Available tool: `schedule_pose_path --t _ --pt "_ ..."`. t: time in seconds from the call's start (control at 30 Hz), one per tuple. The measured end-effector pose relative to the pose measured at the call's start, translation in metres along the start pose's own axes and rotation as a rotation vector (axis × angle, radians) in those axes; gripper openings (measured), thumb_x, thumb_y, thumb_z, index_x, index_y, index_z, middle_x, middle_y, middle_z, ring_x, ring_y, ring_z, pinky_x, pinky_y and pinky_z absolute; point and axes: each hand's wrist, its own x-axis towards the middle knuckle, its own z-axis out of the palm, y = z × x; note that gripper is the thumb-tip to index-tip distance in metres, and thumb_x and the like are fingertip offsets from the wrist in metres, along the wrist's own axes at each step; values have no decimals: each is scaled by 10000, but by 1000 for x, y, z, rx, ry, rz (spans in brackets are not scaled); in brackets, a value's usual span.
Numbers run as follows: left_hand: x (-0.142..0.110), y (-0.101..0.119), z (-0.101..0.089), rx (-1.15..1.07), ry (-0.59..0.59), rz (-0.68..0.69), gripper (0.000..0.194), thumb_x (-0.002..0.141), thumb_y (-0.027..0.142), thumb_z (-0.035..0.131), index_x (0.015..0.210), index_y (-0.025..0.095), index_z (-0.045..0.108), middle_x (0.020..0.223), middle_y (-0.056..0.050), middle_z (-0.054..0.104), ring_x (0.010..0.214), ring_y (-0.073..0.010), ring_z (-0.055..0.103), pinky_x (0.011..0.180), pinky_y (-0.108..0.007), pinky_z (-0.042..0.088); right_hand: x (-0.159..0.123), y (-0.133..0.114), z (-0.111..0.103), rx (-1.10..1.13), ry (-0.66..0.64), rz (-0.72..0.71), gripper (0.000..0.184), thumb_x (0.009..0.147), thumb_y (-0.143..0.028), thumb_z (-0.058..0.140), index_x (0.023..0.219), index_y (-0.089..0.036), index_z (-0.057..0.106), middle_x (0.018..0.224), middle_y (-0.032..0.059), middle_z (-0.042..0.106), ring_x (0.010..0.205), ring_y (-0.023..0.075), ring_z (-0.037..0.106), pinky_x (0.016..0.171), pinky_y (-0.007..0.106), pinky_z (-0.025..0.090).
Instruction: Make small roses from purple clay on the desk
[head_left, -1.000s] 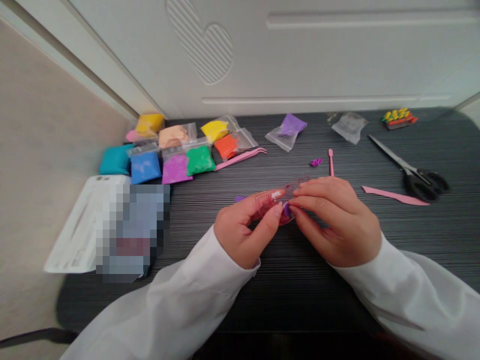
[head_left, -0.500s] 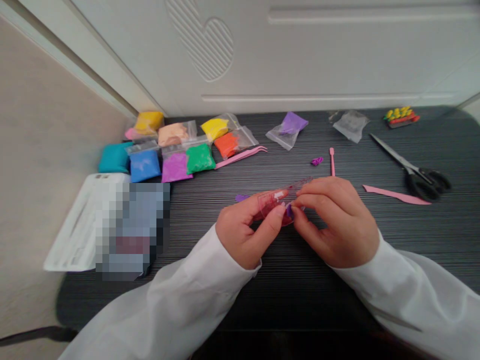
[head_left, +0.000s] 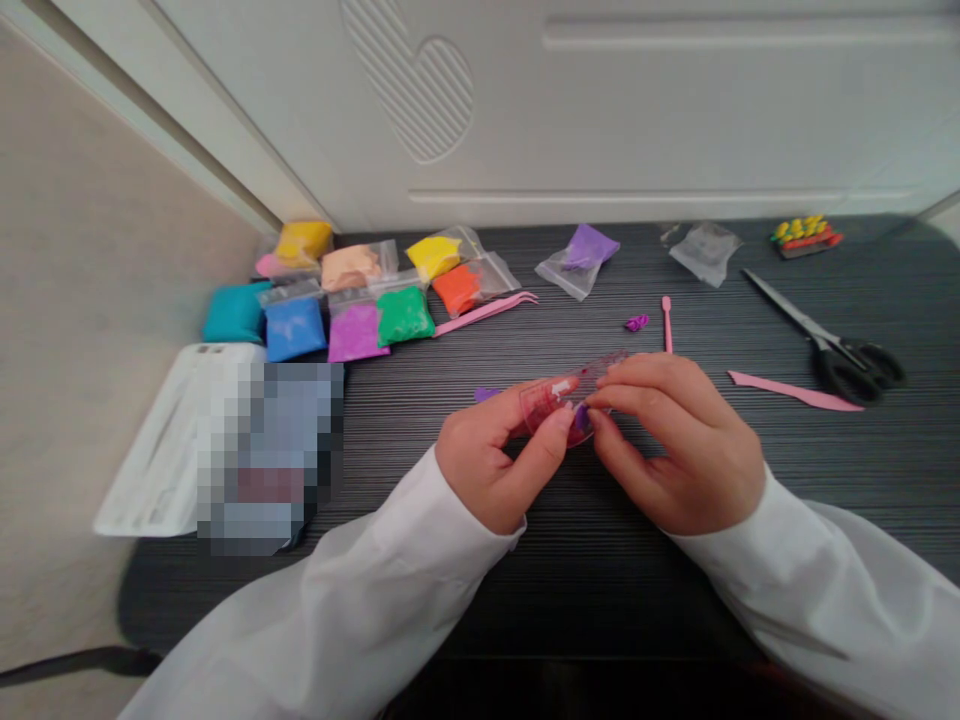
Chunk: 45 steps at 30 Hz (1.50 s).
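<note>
Hands are edging rightward from the earlier frame, my left hand [head_left: 491, 465] closing in on my right hand [head_left: 679, 440], and the whole table is sliding a touch as my head shifts. Left hand is pinching the clear pink plastic ruler [head_left: 559, 400] narrowly between thumb & index, while my R fingertips [head_left: 600, 398] are gripping a small purple clay piece [head_left: 581, 418] at its edge (can't tell if it's stuck on or only held there). Both hands are staying low over the dark ribbed tabletop [head_left: 450, 600], apparently to keep the small stuff steady. Clay bags are sitting in a cluster top-left, incl. a blue clay bag [head_left: 295, 330] and a green clay bag [head_left: 405, 316], w/ pink tweezers [head_left: 484, 313] alongside, probably parked out of the way. Right of my hands, a purple clay scrap [head_left: 637, 322], a pink modelling stick [head_left: 666, 325], a pink strip [head_left: 795, 391] and black-handled scissors [head_left: 847, 365] are lying within easy reach — handy spots, it seems.
</note>
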Motion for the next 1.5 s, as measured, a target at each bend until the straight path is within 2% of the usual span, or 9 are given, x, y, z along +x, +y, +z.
schedule_pose_path --t 0.43,0.9,1.1,1.3,1.4,1.5 --pt "-1 -1 -1 106 -20 79 262 814 193 538 1057 144 623 948 -29 708 749 -108 666 741 -203 529 -1 0 0 -42 -27 -8 83 729 -100 610 805 -128 593 875 109 640 843 219 575 746 392 500" --pt "0 0 0 87 4 99 252 818 195 537 1049 155 629 951 -17 709 722 -90 663 741 -179 520 0 -3 -2 -5 -8 37 133 715 -96 614 847 -96 623 893 119 632 875 198 580 791 353 494" --pt "0 -1 0 133 -9 98 256 814 211 538 1052 176 623 998 -25 698 782 -126 665 780 -229 521 -1 -2 -1 12 -9 13 121 718 -92 624 837 -115 621 895 118 644 872 215 585 784 382 501" --pt "0 -2 0 133 -26 94 254 813 216 538 1048 167 623 968 -28 704 763 -126 665 770 -232 524 0 -3 -1 41 -23 39 103 735 -103 594 819 -162 600 888 88 637 864 205 581 766 392 501" --pt "1 0 -1 138 -14 101 253 810 208 542 1047 171 625 969 -19 707 770 -121 663 764 -223 526 1 -4 -3 57 -24 51 111 713 -90 594 815 -130 610 884 111 638 865 207 581 776 385 499" --pt "1 2 0 81 21 87 241 808 186 546 1032 165 633 979 -14 708 790 -114 667 764 -200 531 0 -4 -3 51 -8 26 200 699 -71 593 895 -86 630 911 135 641 888 219 588 796 387 504"
